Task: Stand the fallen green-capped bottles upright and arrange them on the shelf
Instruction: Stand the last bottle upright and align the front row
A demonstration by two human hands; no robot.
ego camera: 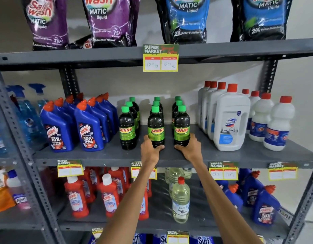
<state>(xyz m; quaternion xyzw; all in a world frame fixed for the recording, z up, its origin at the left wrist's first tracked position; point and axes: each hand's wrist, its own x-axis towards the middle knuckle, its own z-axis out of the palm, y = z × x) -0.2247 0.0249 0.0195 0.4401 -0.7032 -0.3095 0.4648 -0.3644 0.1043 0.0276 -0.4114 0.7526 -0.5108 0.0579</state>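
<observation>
Several dark bottles with green caps and green SUNNY labels stand upright in three rows on the grey middle shelf (169, 155). My left hand (151, 150) grips the base of the front bottle of the middle row (155, 127). The base of the right row's front bottle (181, 126) is held by my right hand (190, 148). The left row's front bottle (127, 128) stands free, untouched. None of the green-capped bottles lies on its side in view.
Blue Harpic bottles (89, 127) crowd the shelf left of the green-capped rows; white Domex bottles (230, 118) with red caps stand to the right. Detergent pouches (185, 18) fill the shelf above. A price tag (160, 58) hangs overhead. Red bottles (109, 194) sit on the shelf below.
</observation>
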